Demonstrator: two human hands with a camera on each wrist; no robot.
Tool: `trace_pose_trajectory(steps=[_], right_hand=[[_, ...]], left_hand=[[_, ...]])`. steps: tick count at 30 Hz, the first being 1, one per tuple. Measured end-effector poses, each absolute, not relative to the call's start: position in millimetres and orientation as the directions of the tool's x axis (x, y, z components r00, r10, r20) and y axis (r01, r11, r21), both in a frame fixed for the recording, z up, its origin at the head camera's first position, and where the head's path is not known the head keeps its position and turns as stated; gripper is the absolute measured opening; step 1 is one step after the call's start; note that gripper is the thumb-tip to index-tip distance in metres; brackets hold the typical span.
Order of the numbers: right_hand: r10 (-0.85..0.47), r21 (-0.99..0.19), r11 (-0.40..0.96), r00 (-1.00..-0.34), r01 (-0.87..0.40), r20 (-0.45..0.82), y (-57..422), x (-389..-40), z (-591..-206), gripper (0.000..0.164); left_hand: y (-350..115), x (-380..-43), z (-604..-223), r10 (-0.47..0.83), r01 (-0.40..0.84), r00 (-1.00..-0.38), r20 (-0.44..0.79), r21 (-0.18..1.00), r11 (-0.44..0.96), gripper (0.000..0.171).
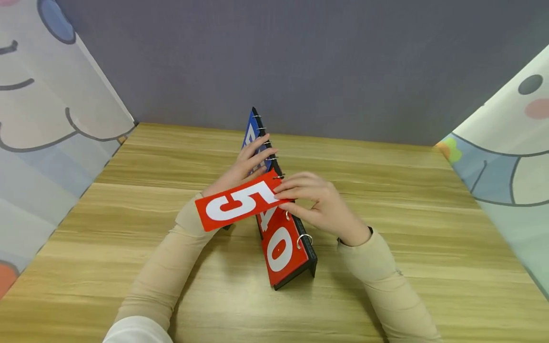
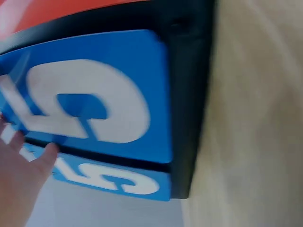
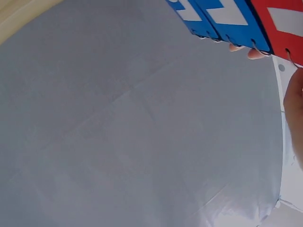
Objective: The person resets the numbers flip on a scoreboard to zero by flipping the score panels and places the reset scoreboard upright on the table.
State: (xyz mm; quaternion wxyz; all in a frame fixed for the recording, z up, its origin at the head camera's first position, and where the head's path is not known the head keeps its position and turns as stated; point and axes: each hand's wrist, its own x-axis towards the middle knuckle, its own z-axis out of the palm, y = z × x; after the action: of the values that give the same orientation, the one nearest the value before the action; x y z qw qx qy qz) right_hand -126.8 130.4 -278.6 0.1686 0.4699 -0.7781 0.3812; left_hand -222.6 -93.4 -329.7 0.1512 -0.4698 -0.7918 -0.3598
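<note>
A tabletop flip scoreboard with a black frame stands tilted like a tent, number cards hung on metal rings. My right hand pinches a red card marked 5 near its ring end; the card is lifted off the face and reaches out over my left wrist. Below it, a red card with 0 lies against the frame beside a partly covered red card. My left hand rests on the blue half, fingers extended to the ringed top edge. Large blue cards showing 5 appear in the left wrist view.
The scoreboard stands on a wood-grain table. A grey backdrop rises behind the table's far edge. Cartoon-printed panels flank the table on both sides.
</note>
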Motion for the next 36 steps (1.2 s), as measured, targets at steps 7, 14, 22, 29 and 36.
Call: trace_pose_trajectory(steps=[7,14,22,29,36], right_hand=[[-0.702,-0.355,0.242,-0.416,-0.903,0.578,133.2,-132.9,-278.2,0.022],[-0.774,-0.347,0.285,-0.428,-0.893,0.466,132.8,-133.3,-277.9,0.046],[-0.793,-0.349,0.286,-0.425,-0.892,0.436,129.9,-133.8,-281.0,0.054],[-0.788,-0.330,0.256,-0.394,-0.909,0.474,128.3,-136.0,-282.5,0.056],[-0.791,-0.335,0.244,-0.386,-0.910,0.474,124.9,-137.0,-282.6,0.060]], left_hand=[[-89.3,-218.0,-326.7,0.618,0.824,-0.559,0.554,0.452,0.341,0.041],[-90.2,-217.6,-324.7,0.626,0.812,-0.575,0.527,0.466,0.352,0.040],[-90.2,-215.5,-326.0,0.606,0.773,-0.624,0.494,0.505,0.385,0.041],[-90.5,-215.3,-324.3,0.616,0.771,-0.625,0.480,0.500,0.394,0.042],[-97.6,-215.3,-318.1,0.653,0.741,-0.638,0.408,0.557,0.376,0.046]])
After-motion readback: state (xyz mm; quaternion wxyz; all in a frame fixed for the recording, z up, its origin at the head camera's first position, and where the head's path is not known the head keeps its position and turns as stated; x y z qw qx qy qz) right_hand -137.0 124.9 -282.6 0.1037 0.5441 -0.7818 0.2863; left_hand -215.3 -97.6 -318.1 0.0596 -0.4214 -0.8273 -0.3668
